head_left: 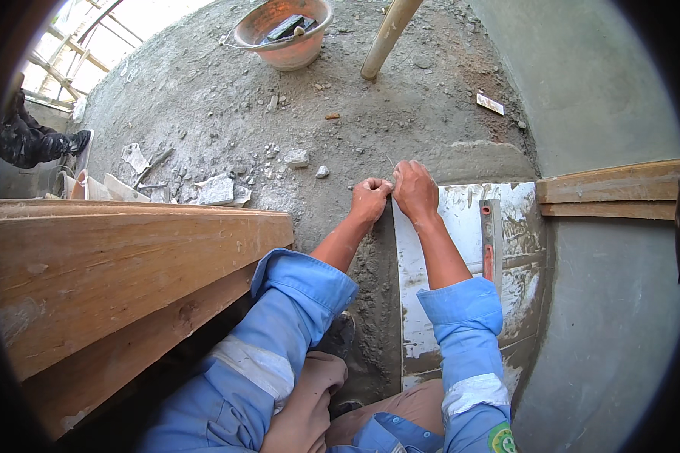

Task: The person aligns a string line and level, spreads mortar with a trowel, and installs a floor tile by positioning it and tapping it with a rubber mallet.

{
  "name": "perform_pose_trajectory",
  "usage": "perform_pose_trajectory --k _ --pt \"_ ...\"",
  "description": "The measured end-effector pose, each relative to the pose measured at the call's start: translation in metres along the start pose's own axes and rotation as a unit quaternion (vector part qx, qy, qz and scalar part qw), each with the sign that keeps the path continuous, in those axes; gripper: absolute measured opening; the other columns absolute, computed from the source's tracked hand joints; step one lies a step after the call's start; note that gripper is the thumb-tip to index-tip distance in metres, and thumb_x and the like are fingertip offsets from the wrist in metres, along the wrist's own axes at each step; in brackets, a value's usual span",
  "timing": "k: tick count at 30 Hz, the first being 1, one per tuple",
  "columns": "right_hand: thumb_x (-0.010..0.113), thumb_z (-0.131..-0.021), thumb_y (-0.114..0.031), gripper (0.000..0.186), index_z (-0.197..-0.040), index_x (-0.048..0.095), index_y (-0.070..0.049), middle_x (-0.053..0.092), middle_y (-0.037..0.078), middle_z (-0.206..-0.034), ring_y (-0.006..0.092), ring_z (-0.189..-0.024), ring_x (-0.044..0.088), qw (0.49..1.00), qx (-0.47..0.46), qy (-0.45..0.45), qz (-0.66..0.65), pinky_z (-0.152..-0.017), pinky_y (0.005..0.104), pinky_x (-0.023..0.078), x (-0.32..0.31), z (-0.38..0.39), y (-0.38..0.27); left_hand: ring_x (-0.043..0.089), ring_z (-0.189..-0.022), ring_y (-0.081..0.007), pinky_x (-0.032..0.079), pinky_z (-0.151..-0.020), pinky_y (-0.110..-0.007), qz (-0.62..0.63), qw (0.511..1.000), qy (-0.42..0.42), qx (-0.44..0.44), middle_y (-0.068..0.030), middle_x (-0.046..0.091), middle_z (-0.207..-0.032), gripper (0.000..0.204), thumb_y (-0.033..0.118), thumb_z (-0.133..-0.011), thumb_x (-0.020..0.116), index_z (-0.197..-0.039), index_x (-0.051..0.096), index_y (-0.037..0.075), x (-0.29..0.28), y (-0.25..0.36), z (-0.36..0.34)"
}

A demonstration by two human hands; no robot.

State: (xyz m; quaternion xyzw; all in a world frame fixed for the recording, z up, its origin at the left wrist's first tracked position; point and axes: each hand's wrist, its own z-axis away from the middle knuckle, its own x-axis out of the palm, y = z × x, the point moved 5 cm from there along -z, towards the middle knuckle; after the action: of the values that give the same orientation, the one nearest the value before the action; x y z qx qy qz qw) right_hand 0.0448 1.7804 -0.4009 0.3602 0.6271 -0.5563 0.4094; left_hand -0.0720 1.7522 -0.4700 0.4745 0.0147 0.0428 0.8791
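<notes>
My left hand (370, 199) and my right hand (415, 190) meet at the far left corner of a mud-smeared white tile (452, 211). The fingers of both are closed in a pinch. A thin strand, like string or wire, sticks up from between the fingertips; most of it is hidden by them. On the tile, right of my right forearm, lies a spirit level (491, 245) with reddish parts. Wet grey mortar (485, 160) borders the tile's far edge. Along its left edge runs a strip of rough grey ground.
Wooden door-frame boards (151, 257) rise at the left; another wooden frame piece (612, 189) juts from the right wall. An orange bucket (295, 53) holding dark items stands far off, near a pole (389, 38). Rubble (217, 190) lies about. Another person's leg (34, 143) shows far left.
</notes>
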Motion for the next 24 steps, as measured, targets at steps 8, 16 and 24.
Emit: perform_pose_trajectory --k 8,16,24 --pt "0.062 -0.091 -0.016 0.014 -0.101 0.064 -0.006 0.063 0.014 -0.099 0.0361 -0.096 0.06 0.995 0.026 0.07 -0.069 -0.084 0.047 0.05 -0.017 0.025 0.02 0.068 -0.094 -0.0312 0.052 -0.084 -0.043 -0.258 0.918 0.071 0.293 -0.0103 0.07 -0.098 0.029 0.022 -0.086 0.072 -0.112 0.071 0.008 -0.008 0.051 0.019" --pt "0.064 -0.09 -0.012 0.012 -0.099 0.066 -0.005 0.063 0.014 -0.099 0.0357 -0.096 0.06 0.979 0.056 0.13 -0.145 -0.084 0.0445 0.049 -0.038 0.101 0.035 0.068 -0.091 -0.0327 0.054 -0.079 -0.042 -0.405 0.849 -0.001 0.341 -0.0098 0.071 -0.101 0.02 0.024 -0.092 0.066 -0.104 0.074 0.011 -0.01 0.062 0.017" --pt "0.063 -0.091 -0.013 0.011 -0.097 0.066 -0.004 0.063 0.014 -0.097 0.0353 -0.093 0.06 0.981 0.063 0.102 -0.152 -0.082 0.0442 0.049 -0.047 0.155 0.043 0.067 -0.091 -0.0384 0.053 -0.075 -0.048 -0.506 0.788 -0.051 0.346 -0.0174 0.071 -0.096 0.021 0.027 -0.098 0.056 -0.11 0.065 0.012 -0.002 0.055 0.007"
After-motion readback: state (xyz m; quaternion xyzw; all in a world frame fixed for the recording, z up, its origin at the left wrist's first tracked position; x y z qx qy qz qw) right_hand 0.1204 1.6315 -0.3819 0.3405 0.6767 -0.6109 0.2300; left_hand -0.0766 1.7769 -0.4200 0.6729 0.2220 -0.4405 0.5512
